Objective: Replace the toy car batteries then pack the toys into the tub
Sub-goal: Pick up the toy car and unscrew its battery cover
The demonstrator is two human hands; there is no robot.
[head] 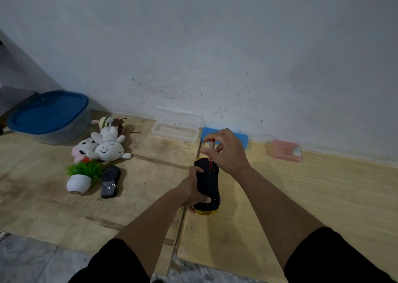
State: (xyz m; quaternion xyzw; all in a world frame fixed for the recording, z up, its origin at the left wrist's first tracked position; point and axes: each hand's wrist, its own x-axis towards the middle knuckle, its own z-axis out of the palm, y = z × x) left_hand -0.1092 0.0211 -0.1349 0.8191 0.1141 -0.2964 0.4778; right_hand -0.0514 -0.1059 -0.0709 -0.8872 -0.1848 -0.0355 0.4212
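Two sheets of pale plywood point(280, 196) butt together to make the floor here, seam running near to far right under the hands, with a strip of grey marbled tile at the near edge. The back is a plain white wall point(215, 45), scuffed and speckled low down.

The black toy car with a gold end point(207, 188) is in the middle, flipped so its dark underside faces up. Its long axis runs near to far, gold end pointing toward the camera, other end toward the wall. The left hand point(193, 188) grips it along the left side, fingers wrapped over the top edge and thumb down by the near end. The right hand point(226, 149) hovers just past the car's far end, pinching a small red-and-white battery point(211, 143) between thumb and fingertips, roughly upright. Something red also sits in the open slot on the car's underside, can't tell exactly what.

Far left there's a grey plastic tub with a blue lid point(48, 116), lid on. Right of it lies a pile of plush toys: a white bunny point(107, 145), a pink one point(83, 148), a striped bee one point(107, 122). Nearer sit a fake green plant in a white pot point(80, 178) tipped over, and a second black toy car point(110, 181). Along the wall: a clear plastic box point(175, 128) standing open, a blue flat case point(243, 138) behind the right hand, and a pink case point(283, 150) further right.
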